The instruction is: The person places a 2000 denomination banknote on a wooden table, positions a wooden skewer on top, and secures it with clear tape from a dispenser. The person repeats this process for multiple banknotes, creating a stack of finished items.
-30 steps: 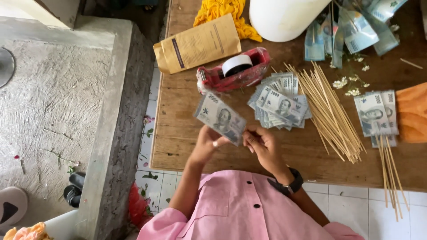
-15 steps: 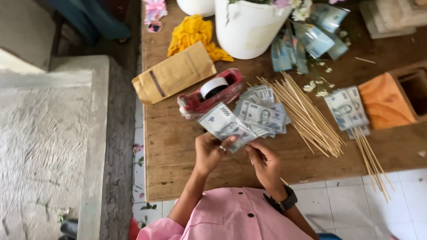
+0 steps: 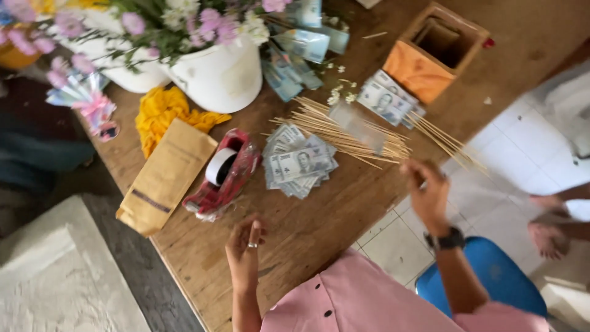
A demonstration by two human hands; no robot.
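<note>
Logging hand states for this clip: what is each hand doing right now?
Left hand: loosely curled, empty, over the wooden table.
Right hand: raised by the skewers; motion blur hides any grip.

Bare counter (image 3: pixel 319 227) lies open before the left hand (image 3: pixel 244 249); beyond it, a red tape dispenser (image 3: pixel 224 175), banknote stack (image 3: pixel 298 161) and thin sticks (image 3: pixel 362 138) block passage.
</note>
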